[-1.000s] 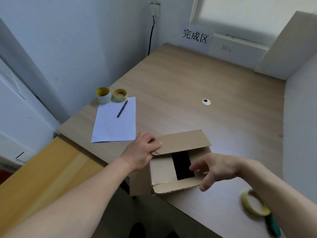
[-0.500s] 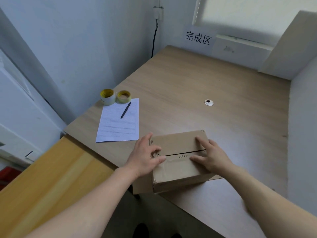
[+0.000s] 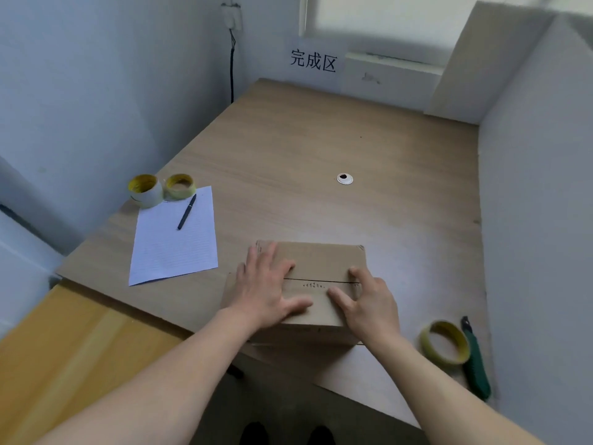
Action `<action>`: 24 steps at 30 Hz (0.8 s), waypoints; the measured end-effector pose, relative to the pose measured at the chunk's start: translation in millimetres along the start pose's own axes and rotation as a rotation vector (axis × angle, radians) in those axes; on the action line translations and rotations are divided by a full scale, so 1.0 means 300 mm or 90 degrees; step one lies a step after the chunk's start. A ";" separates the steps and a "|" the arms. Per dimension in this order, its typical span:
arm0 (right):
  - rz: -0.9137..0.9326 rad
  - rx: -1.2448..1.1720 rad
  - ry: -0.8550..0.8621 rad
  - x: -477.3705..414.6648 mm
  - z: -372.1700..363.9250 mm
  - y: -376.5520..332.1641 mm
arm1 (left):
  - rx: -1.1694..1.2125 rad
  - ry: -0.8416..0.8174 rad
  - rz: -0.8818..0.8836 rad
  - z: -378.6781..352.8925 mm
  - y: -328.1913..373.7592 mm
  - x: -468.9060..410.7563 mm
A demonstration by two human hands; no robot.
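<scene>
Your left hand [image 3: 266, 293] and right hand [image 3: 365, 305] lie flat, open-fingered, on the closed box [image 3: 321, 260]; sign [image 3: 313, 61] at 12 o'clock reads 完成区.

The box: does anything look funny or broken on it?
Slightly. The cardboard box has an untaped seam showing a thin dark gap between its flaps, which the left hand and right hand press flat. Its far right corner looks scuffed.

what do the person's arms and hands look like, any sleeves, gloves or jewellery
The left hand and right hand are bare: no gloves, rings or watch show. The forearms are uncovered too, with no sleeve in view up to the picture's edge.
</scene>
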State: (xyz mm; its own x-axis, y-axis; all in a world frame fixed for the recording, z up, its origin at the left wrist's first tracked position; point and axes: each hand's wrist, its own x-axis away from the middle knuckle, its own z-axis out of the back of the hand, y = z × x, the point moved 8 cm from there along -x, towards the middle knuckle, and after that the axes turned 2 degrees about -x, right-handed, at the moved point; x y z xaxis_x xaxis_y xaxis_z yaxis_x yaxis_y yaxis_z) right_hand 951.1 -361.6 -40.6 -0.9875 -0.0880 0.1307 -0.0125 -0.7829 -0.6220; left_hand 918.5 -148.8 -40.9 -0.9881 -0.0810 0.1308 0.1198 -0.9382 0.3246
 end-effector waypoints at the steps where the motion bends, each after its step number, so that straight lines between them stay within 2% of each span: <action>1: -0.003 -0.002 0.002 0.003 0.000 0.000 | -0.081 -0.027 -0.022 -0.003 0.030 0.003; 5: -0.023 -0.004 0.008 0.008 -0.004 0.000 | -0.198 -0.064 -0.156 -0.057 0.140 0.024; 10: 0.016 -0.103 -0.051 0.012 0.051 0.061 | -0.176 0.038 -0.256 -0.063 0.171 0.005; 12: 0.007 -0.107 -0.002 0.022 0.136 0.170 | -0.161 0.060 -0.269 -0.058 0.164 -0.005; 14: -0.050 -0.005 0.054 0.027 0.226 0.323 | -0.151 0.075 -0.276 -0.056 0.158 -0.012; 15: -0.069 0.102 0.039 0.030 0.254 0.394 | -0.150 0.078 -0.281 -0.056 0.156 -0.016; 17: -0.078 0.368 -0.080 0.045 0.257 0.504 | -0.144 0.081 -0.284 -0.057 0.150 -0.025; 19: -0.056 0.551 -0.172 0.073 0.243 0.572 | -0.139 0.073 -0.277 -0.056 0.145 -0.036; 22: 0.001 0.645 -0.196 0.096 0.221 0.602 | -0.147 0.057 -0.262 -0.057 0.141 -0.040; 24: 0.013 0.628 -0.179 0.078 0.214 0.607 | -0.154 0.040 -0.255 -0.059 0.142 -0.039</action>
State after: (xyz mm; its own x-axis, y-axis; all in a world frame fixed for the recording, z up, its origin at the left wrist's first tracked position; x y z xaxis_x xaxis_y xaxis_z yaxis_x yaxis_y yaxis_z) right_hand 935.7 -545.8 -101.2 -0.9118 -0.1492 0.3826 0.2646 -0.9260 0.2693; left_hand 933.4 -193.6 -45.3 -0.9569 0.2899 -0.0194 -0.2902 -0.9506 0.1101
